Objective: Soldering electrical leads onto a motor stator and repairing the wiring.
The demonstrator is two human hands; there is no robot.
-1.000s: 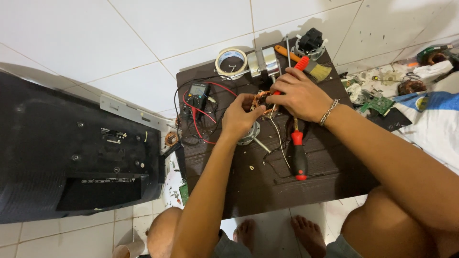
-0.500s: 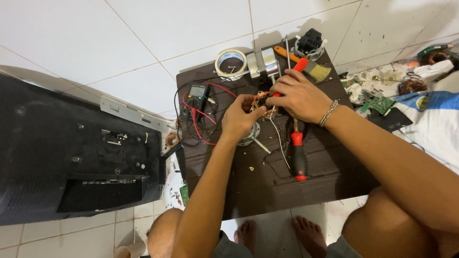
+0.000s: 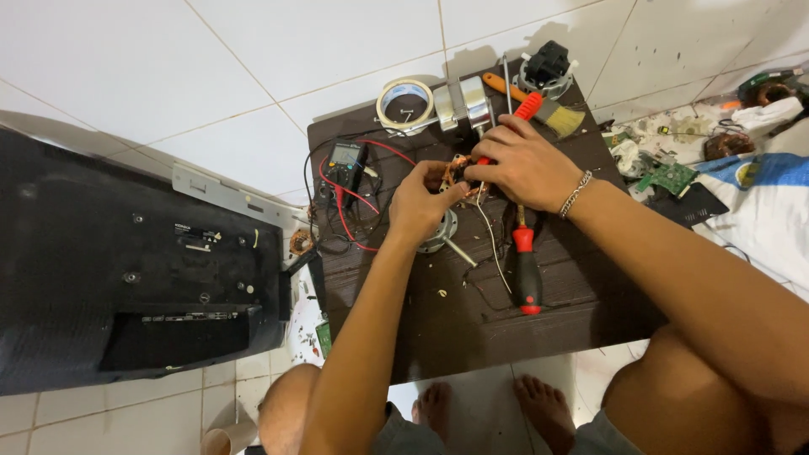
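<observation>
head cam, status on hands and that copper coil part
Left hand and right hand both pinching the copper coil part. Red-handled screwdriver beside it. Multimeter leads close by.

The left hand (image 3: pixel 419 202) and right hand (image 3: pixel 524 164) cover most of the copper-wound part (image 3: pixel 456 168) at upper centre; its shape cannot be told. The round metal piece (image 3: pixel 440 232) is half hidden under the left hand. The television (image 3: pixel 126 270) is cut off by the left edge. The clutter (image 3: pixel 674 160) at upper right is too small to identify.
</observation>
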